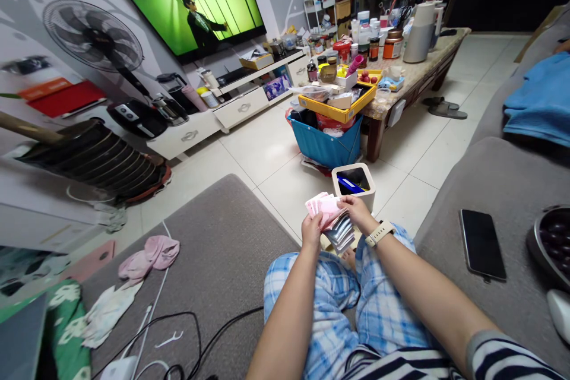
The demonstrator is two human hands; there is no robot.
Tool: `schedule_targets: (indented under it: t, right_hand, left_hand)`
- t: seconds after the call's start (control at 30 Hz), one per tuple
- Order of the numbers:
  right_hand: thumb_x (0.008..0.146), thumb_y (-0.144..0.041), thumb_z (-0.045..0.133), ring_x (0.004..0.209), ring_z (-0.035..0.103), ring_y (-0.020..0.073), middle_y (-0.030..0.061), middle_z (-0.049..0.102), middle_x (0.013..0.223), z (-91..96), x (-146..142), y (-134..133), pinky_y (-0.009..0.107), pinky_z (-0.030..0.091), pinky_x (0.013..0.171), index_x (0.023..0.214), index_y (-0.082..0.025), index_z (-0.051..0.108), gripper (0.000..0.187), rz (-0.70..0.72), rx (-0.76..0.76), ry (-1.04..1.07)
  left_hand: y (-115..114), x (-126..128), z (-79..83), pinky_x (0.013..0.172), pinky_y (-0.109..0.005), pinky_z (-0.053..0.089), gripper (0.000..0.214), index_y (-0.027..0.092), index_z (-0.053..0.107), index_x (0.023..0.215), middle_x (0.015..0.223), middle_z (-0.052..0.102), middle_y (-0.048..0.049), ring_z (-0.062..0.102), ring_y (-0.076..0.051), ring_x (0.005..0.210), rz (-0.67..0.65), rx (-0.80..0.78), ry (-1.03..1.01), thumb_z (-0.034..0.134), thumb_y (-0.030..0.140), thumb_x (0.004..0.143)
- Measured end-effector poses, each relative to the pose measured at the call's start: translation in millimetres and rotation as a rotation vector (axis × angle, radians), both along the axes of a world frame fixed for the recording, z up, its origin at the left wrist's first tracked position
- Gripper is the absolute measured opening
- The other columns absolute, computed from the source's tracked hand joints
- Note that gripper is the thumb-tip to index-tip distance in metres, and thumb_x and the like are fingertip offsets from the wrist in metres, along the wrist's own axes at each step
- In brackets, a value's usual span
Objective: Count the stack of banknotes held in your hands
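Note:
Pink banknotes [326, 205] are fanned out above my lap, between both hands. My left hand [312, 230] is closed on their lower left side, thumb on top. At the right edge, my right hand [357, 214] pinches the notes between thumb and fingers; its wrist wears a beige watch [380, 233]. A sheaf of grey-green notes [341, 234] hangs below the pink ones, spread in layers. Which fingers carry this lower sheaf is hidden. Just beyond my hands stands a cream bin [371, 195] with a blue packet [350, 184] inside.
On the sofa to my right lie a phone [483, 244] and a bowl [537, 243] of dark round fruit. Black cables [196, 320] and a pink cloth [151, 256] are on the left cushion. Ahead, a blue basket [327, 145] stands by the cluttered coffee table [439, 53].

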State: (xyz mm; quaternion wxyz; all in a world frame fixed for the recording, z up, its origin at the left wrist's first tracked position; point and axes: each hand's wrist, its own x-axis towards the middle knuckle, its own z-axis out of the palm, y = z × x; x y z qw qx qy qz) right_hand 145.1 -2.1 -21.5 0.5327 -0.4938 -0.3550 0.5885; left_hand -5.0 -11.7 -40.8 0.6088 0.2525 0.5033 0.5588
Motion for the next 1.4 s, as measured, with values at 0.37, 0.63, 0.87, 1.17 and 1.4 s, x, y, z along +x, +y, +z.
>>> schedule_targets:
  t: [0.37, 0.63, 0.87, 1.17, 1.4]
  right_hand:
    - [0.058, -0.041, 0.072, 0.055, 0.043, 0.0119, -0.0033, 0.051, 0.058, 2.2, 0.2, 0.1, 0.028, 0.032, 0.058, 0.064, -0.018, 0.055, 0.029, -0.012, -0.015, -0.038]
    - [0.058, -0.041, 0.072, 0.054, 0.042, 0.0118, -0.0037, 0.05, 0.056, 0.6, 0.0, -0.2, 0.027, 0.031, 0.056, 0.064, -0.019, 0.054, 0.029, 0.0, -0.03, -0.021]
    - [0.056, -0.041, 0.074, 0.053, 0.042, 0.0113, -0.0037, 0.052, 0.055, 1.6, -0.7, -0.7, 0.027, 0.032, 0.056, 0.065, -0.018, 0.056, 0.03, 0.009, -0.032, 0.019]
    - [0.058, -0.041, 0.072, 0.054, 0.044, 0.012, -0.0022, 0.053, 0.057, 2.4, -0.3, 0.4, 0.028, 0.033, 0.056, 0.065, -0.018, 0.058, 0.028, 0.023, -0.017, -0.011]
    - [0.066, -0.046, 0.069, 0.049, 0.043, 0.0125, -0.0028, 0.052, 0.051, -0.5, 1.8, 0.7, 0.028, 0.033, 0.054, 0.067, -0.019, 0.056, 0.03, 0.101, 0.008, -0.009]
  left_hand:
    - [2.6, 0.8, 0.6, 0.062, -0.028, 0.045, 0.018, 0.016, 0.062, 0.065, 0.065, 0.064, -0.0033, 0.061, -0.018, 0.064, 0.059, -0.035, -0.014, 0.067, 0.033, 0.065]
    - [4.7, 0.4, -3.2, 0.062, -0.027, 0.045, 0.021, 0.015, 0.061, 0.063, 0.063, 0.062, -0.0012, 0.059, -0.016, 0.062, 0.099, -0.038, -0.05, 0.067, 0.035, 0.06]
    - [5.2, 0.4, -4.5, 0.059, -0.026, 0.043, 0.023, 0.015, 0.061, 0.064, 0.062, 0.061, 0.0001, 0.057, -0.014, 0.06, 0.134, -0.056, -0.038, 0.068, 0.036, 0.06]
    - [4.8, 0.7, -4.1, 0.063, -0.027, 0.045, 0.018, 0.016, 0.061, 0.064, 0.064, 0.062, -0.0012, 0.061, -0.017, 0.065, 0.105, -0.01, -0.021, 0.066, 0.033, 0.065]
    - [3.6, 0.7, -3.6, 0.063, -0.027, 0.046, 0.021, 0.015, 0.066, 0.071, 0.07, 0.068, -0.0041, 0.062, -0.017, 0.065, 0.084, 0.006, -0.039, 0.07, 0.033, 0.062]
